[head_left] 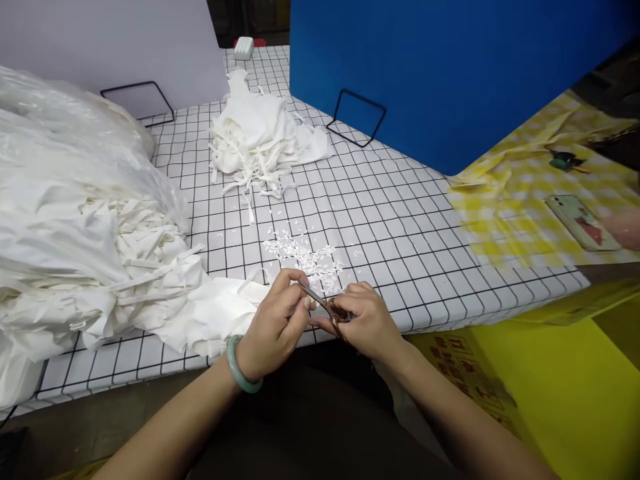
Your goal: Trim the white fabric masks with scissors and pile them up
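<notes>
My right hand (pixel 367 320) is closed around the handles of a small pair of scissors (pixel 320 298), whose blades point up and left. Close beside it, my left hand (pixel 280 320) wears a green bangle and pinches white fabric at the blades; the held edge is mostly hidden by the fingers. White fabric (pixel 213 313) stretches from under my left hand to a large heap at the left. Many tiny white clippings (pixel 305 257) lie scattered on the grid-patterned tablecloth (pixel 395 227) just beyond both hands.
A pile of white fabric pieces and strips (pixel 265 133) lies farther back. Clear plastic (pixel 75 127) covers part of the left heap. Blue (pixel 425 73) and pale (pixel 120 47) boards stand behind, near black wire stands. A phone (pixel 580 223) and another person's hand (pixel 625 229) are at right.
</notes>
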Motion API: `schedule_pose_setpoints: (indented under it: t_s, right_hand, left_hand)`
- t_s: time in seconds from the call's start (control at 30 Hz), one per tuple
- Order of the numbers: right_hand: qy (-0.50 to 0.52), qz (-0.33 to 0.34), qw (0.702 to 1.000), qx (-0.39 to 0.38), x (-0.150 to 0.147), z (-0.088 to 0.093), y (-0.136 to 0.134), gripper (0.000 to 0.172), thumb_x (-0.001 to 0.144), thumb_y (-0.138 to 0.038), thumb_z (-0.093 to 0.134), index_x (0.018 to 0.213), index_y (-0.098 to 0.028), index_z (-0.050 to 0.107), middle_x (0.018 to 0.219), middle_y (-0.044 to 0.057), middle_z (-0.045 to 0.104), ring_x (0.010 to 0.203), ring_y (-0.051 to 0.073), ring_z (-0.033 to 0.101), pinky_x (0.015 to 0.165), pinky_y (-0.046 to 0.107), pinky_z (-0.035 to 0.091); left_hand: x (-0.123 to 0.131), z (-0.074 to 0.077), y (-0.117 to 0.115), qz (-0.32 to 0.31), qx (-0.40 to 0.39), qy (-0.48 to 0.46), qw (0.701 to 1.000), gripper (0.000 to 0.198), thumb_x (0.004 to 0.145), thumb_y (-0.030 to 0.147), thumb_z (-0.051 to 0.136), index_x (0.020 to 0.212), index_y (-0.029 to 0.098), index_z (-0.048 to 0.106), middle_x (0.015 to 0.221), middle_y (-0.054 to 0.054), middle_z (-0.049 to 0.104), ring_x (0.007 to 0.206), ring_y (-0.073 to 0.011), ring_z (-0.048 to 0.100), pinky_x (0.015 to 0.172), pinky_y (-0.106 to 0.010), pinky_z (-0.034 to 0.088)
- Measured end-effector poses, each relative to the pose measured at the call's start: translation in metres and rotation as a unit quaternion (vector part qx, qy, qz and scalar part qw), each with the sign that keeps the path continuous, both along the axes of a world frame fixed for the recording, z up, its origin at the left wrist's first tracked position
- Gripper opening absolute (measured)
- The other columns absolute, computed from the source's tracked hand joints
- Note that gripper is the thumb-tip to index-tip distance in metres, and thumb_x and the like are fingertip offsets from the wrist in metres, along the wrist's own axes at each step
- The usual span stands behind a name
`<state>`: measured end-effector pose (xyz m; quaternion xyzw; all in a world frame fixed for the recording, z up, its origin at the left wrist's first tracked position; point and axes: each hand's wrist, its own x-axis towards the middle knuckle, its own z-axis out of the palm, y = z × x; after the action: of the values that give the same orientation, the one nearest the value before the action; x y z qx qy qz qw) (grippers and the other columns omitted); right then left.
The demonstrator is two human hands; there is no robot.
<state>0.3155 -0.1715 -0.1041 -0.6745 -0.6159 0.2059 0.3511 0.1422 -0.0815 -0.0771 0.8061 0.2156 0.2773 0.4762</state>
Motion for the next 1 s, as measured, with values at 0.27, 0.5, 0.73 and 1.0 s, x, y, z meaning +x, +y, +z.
schedule_pose_setpoints:
  t_s: [0.27,0.5,0.73,1.0]
  right_hand:
    - [0.131,-0.101,0.982,-0.093,0.022,0.008,-0.005,0.050,0.074,-0.065,0.076,0.097,-0.025,0.057,0.100,0.006,0.065,0.079,0.022,0.058,0.068,0.035,0.049]
    - [0.209,0.046,0.972,-0.096,-0.038,0.006,0.028,0.045,0.078,-0.037,0.078,0.114,-0.028,0.052,0.127,0.009,0.058,0.081,0.019,0.060,0.074,0.039,0.055]
    - [0.166,0.157,0.973,-0.013,-0.106,0.016,0.062,0.014,0.078,-0.017,0.060,0.078,-0.025,0.048,0.071,-0.001,0.052,0.061,0.017,0.052,0.054,0.028,0.045]
    - [0.350,0.091,0.926,0.112,-0.083,0.087,0.127,0.022,0.084,-0.038,0.070,0.089,-0.027,0.051,0.086,0.003,0.056,0.076,0.021,0.061,0.064,0.030,0.055]
  left_hand:
    - [-0.038,0.028,0.010,0.031,-0.035,0.026,0.999,0.025,0.102,0.022,0.044,0.083,0.018,0.060,0.100,-0.009,0.057,0.096,-0.0202,0.057,0.084,-0.033,0.049]
    - [-0.151,0.027,0.011,0.318,0.148,0.157,0.923,0.019,0.089,0.037,0.067,0.091,0.020,0.058,0.114,-0.011,0.058,0.115,-0.0303,0.053,0.102,-0.049,0.043]
    - [-0.147,0.020,-0.007,0.188,0.079,0.195,0.959,0.026,0.089,0.008,0.048,0.106,0.022,0.060,0.095,-0.006,0.062,0.086,-0.0213,0.062,0.075,-0.033,0.053]
    - [-0.081,0.067,0.055,0.327,0.057,-0.173,0.927,0.014,0.098,0.024,0.047,0.111,0.024,0.052,0.106,-0.008,0.060,0.098,-0.0233,0.060,0.085,-0.039,0.054]
